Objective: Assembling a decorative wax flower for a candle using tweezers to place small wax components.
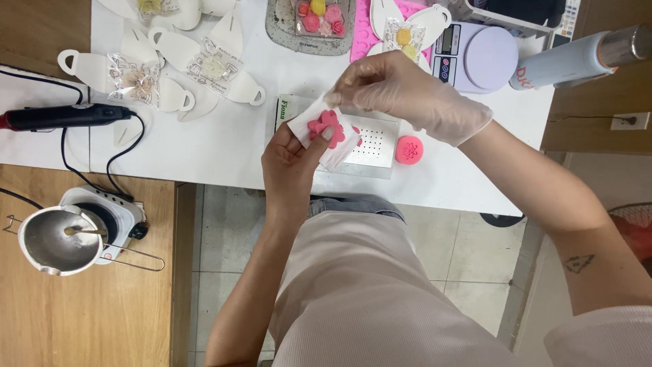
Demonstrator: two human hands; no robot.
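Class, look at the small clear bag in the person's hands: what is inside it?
A pink flower-shaped piece shows through the clear bag, pinned by the left hand thumb. The gloved right hand pinches the bag's top corner. Anything behind the flower is hidden.

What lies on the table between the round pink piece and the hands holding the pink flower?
In the head view, only the white perforated tray lies between the round pink piece and the pink flower.
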